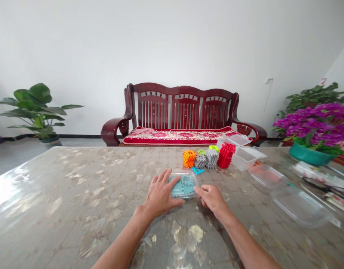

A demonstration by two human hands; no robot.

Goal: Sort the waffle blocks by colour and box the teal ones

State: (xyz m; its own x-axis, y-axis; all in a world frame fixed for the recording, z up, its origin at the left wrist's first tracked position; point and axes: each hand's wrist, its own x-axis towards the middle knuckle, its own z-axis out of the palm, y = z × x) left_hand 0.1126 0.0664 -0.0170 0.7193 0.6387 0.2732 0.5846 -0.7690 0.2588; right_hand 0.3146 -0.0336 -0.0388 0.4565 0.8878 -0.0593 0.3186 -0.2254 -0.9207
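A clear plastic box (180, 195) with blue interlocking plastic pieces (186, 184) inside sits on the table in front of me. My left hand (160, 190) grips its left side, thumb along the near edge and one finger lying over the top. At the right corner, my right hand (209, 197) is closed in a pinch on the rim; whether it has the lid alone or the box edge too I cannot tell. Beyond the box stand stacks of similar pieces: orange (189, 158), grey (211, 158) and red (226, 155). A loose blue piece (197, 170) lies before them.
White translucent bins (243, 158) stand behind the red stack. To the right lie clear plastic lids or trays (301, 205), dark-framed glasses (315, 184) and a green pot (310, 154) of purple flowers. A wooden bench (186, 108) stands past the table's far edge.
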